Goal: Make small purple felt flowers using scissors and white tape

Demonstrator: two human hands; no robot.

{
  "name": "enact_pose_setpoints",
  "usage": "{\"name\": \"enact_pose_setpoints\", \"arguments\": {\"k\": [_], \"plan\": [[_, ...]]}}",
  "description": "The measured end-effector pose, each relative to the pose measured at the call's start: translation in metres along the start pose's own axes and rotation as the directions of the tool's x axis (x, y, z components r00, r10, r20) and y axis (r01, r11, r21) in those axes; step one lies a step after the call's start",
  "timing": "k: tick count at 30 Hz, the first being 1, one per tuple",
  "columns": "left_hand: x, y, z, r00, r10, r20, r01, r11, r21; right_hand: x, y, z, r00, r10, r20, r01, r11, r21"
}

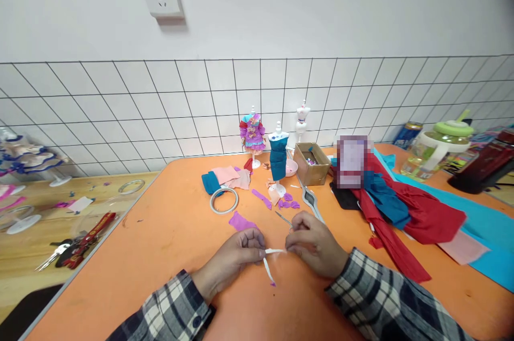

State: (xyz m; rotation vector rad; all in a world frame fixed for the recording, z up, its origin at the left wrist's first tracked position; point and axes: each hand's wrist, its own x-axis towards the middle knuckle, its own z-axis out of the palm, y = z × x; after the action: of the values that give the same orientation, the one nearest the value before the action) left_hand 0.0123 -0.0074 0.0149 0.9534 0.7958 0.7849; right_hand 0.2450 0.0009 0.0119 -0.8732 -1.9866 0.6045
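My left hand (244, 250) pinches a narrow white strip (268, 268) between thumb and fingers. One part of the strip hangs down, with a purple scrap at its lower end; another part runs across to my right hand (311, 242), whose fingertips are closed on it. A thin pointed metal tool (283, 217) sticks out from the fingers of my right hand; its grip is hidden, so I cannot tell its kind. Just beyond my left hand lies a purple piece of crepe paper (241, 221). Past the hands stands a small dress form (278, 156) wrapped in dark teal.
Behind stand a dressed form (252, 135) and a bare white form (302, 119). A tape roll (224, 201), purple scraps (288, 203), grey-handled tool (311, 202) and cardboard box (311, 169) lie around. Red crepe paper (428, 212), a jug (436, 151) and a dark bottle (484, 161) are right.
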Motion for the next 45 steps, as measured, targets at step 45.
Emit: {"name": "enact_pose_setpoints", "arguments": {"k": [45], "plan": [[-0.011,-0.015,0.010,0.949,-0.214,0.233,0.274,0.924,-0.267,-0.004,0.001,0.020,0.870,0.123,0.478,-0.489,0.086,0.868]]}}
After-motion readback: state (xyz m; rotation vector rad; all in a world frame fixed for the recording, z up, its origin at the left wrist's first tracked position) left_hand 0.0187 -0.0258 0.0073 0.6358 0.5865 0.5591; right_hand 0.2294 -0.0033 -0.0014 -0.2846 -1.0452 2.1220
